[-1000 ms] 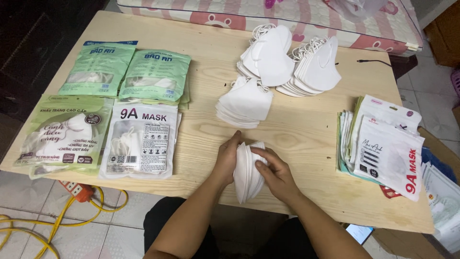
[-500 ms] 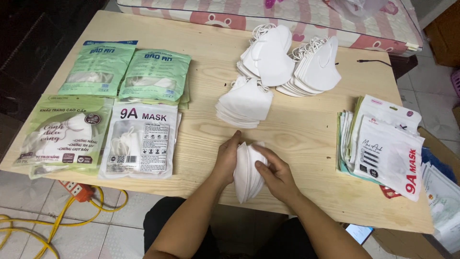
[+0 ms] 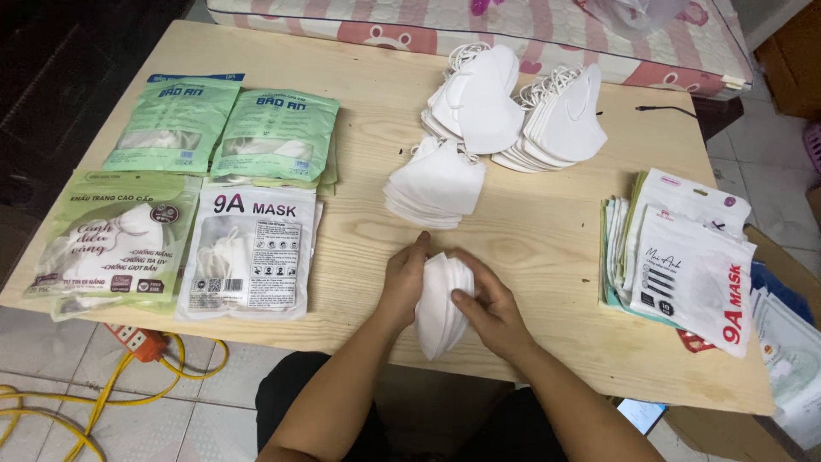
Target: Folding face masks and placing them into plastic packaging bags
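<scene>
Pressing from both sides, the left hand [image 3: 404, 282] and right hand [image 3: 489, 310] clamp a small upright stack of folded white fabric face masks [image 3: 442, 301] between them; beyond the grip lies another flat white mask pile [image 3: 432, 184] on the pale wooden table [image 3: 547, 239].

Our left hand [image 3: 404, 282] covering one side of the white mask bundle [image 3: 440, 304], its lower masks hidden behind our right hand [image 3: 489, 310], paper stack [image 3: 791, 359] at four o'clock cut by the frame edge, yellow cable [image 3: 51, 402] at eight o'clock running out of view, count of masks in the bundle too fine to tell
</scene>
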